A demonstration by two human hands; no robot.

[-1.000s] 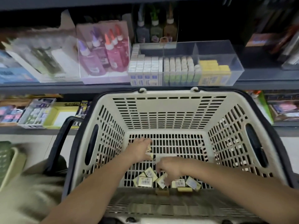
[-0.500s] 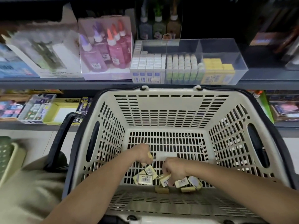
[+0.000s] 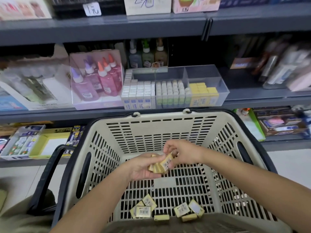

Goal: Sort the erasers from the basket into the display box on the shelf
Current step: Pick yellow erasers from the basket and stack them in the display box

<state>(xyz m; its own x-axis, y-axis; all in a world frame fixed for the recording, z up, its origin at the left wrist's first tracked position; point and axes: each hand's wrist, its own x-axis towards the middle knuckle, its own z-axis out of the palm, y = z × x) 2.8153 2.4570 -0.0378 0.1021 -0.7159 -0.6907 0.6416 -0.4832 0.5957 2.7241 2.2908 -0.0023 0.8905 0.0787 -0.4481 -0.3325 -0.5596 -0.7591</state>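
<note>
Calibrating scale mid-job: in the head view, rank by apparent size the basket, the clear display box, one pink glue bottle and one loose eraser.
1. basket, largest, though nearest the camera.
2. display box.
3. pink glue bottle.
4. loose eraser, smallest despite lying nearer than the bottle.

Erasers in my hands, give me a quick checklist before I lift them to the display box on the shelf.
1. Grip: left hand holds the stacked erasers, right hand pinches the top one: ok.
2. Room in the display box, behind the yellow row: ok.
3. Way up over the basket rim clear: ok.
4. Basket emptied: loose erasers lie on its floor: not ok.
5. Stack's labels all facing one way: cannot tell.
</note>
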